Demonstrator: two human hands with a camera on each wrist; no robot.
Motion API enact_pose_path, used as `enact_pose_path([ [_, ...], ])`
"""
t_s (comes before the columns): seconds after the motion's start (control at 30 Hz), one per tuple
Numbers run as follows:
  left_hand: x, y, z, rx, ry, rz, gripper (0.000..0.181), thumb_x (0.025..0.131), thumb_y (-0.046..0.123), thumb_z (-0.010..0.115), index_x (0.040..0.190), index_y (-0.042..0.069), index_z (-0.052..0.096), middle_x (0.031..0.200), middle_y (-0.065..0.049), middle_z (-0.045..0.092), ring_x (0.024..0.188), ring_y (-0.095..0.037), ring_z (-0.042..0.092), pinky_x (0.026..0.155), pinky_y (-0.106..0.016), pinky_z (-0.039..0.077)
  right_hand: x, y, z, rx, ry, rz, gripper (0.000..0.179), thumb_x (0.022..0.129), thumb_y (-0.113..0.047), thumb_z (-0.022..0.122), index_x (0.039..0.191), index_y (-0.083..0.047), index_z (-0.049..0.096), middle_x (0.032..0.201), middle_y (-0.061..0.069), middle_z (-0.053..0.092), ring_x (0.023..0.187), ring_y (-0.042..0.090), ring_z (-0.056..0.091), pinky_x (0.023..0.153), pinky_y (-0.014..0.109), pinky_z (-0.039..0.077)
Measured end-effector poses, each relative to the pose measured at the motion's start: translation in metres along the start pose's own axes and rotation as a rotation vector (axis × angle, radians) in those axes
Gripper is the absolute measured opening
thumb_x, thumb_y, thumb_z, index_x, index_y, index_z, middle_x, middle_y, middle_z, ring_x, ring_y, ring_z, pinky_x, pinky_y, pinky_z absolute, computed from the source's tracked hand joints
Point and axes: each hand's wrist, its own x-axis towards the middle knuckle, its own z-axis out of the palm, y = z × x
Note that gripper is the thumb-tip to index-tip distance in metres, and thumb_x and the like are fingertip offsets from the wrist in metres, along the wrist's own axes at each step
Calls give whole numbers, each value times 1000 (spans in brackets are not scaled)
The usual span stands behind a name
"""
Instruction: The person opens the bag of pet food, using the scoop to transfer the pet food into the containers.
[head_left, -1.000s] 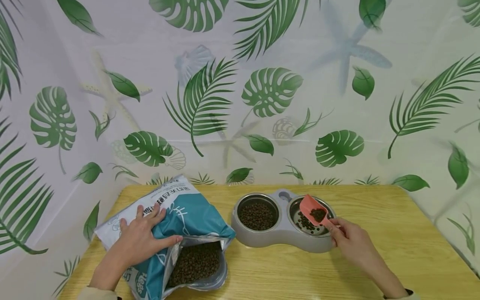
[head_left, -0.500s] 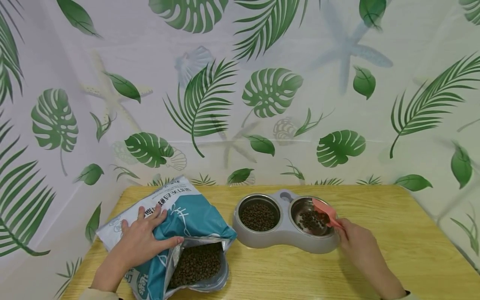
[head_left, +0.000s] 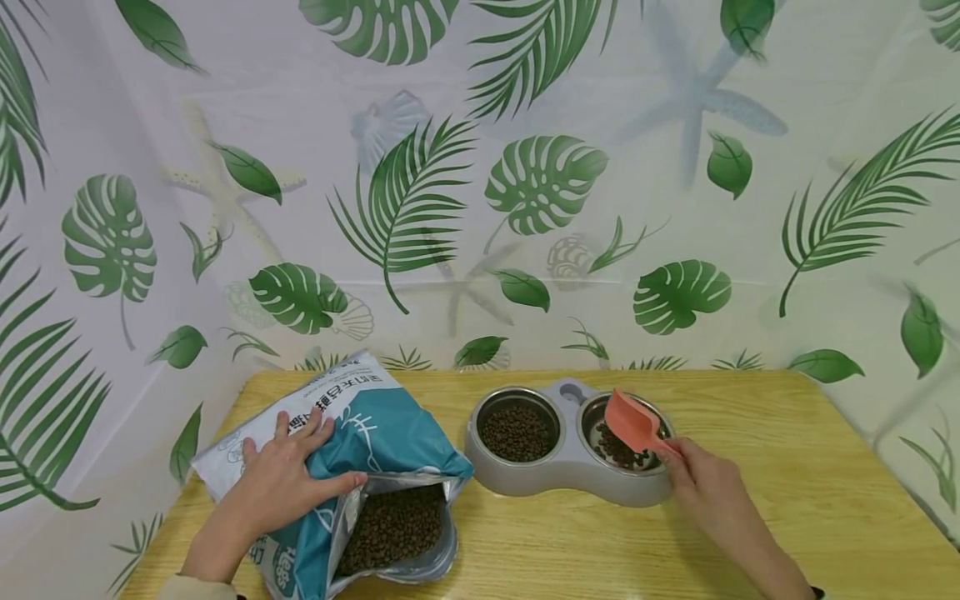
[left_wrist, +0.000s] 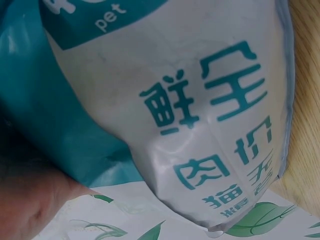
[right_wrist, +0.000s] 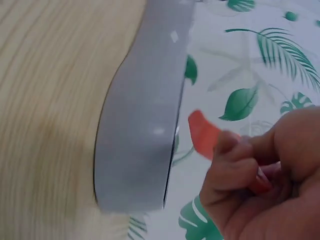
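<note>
In the head view, my left hand [head_left: 281,479] rests with spread fingers on a teal and white pet food bag [head_left: 390,425]. The bag lies on its side, its mouth gaping toward me and brown kibble [head_left: 397,525] showing inside. My right hand [head_left: 708,483] grips a coral-red scoop [head_left: 633,423] by its handle. The scoop is tilted over the right steel bowl [head_left: 595,408], and no kibble shows in it. Some kibble lies at that bowl's bottom, partly hidden by the scoop. In the right wrist view, fingers curl round the scoop's handle.
Both bowls sit in a grey double feeder [head_left: 570,477]. The left steel bowl [head_left: 517,400] holds a wide layer of kibble. Under everything is a wood-grain table [head_left: 540,550], with a leaf-print sheet [head_left: 450,233] behind it.
My right hand turned the scoop over the right bowl and the kibble in it dropped out. The scoop has since swung back flatter. My left hand stays on the bag.
</note>
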Motion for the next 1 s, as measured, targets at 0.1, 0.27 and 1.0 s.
enact_pose_path([
  [0.1, 0, 0, 0, -2, -2, -2, 105, 80, 83, 60, 154, 8, 49, 161, -21, 40, 146, -65, 22, 98, -93, 17, -2, -12, -2, 178, -115, 67, 26, 109, -20, 51, 109, 0, 67, 70, 0, 57, 53, 4, 39, 50, 24, 35],
  [0.27, 0, -1, 0, -2, 2, -4, 105, 80, 83, 60, 153, 8, 49, 161, -21, 40, 146, -65, 23, 99, -92, 18, -7, -31, 2, 538, -366, 27, 31, 111, -21, 45, 113, 6, 61, 70, 2, 57, 49, 2, 37, 43, 23, 34],
  [1.0, 1, 0, 1, 20, 8, -6, 106, 80, 84, 59, 153, 8, 50, 160, -22, 41, 146, -65, 25, 99, -92, 19, -30, -76, 135, 1031, -1087, 120, 34, 109, -32, 48, 111, -3, 64, 76, -6, 51, 54, 8, 36, 54, 22, 35],
])
